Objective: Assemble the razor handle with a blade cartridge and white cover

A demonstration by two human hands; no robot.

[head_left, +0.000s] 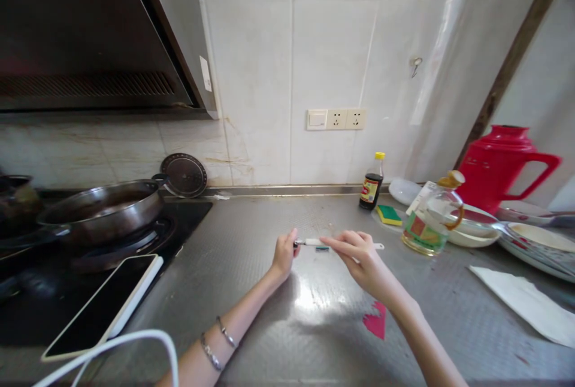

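Over the middle of the steel counter (251,315), my left hand (284,255) is closed on the dark end of a slim white-handled tool (312,242). The fingers of my right hand (359,252) pinch the same tool farther along, and its pale tip sticks out to the right of that hand. The tool lies roughly level between both hands. What kind of tool it is cannot be made out. A small dark and teal mark shows just below it. A torn red piece (375,320) lies near my right forearm.
A pan (108,210) sits on the black stove at left, with a phone (105,309) and white cable in front. Toward the right are a sauce bottle (371,186), sponge (389,215), oil jug (426,225), red thermos (492,171), bowls and white paper (523,303).
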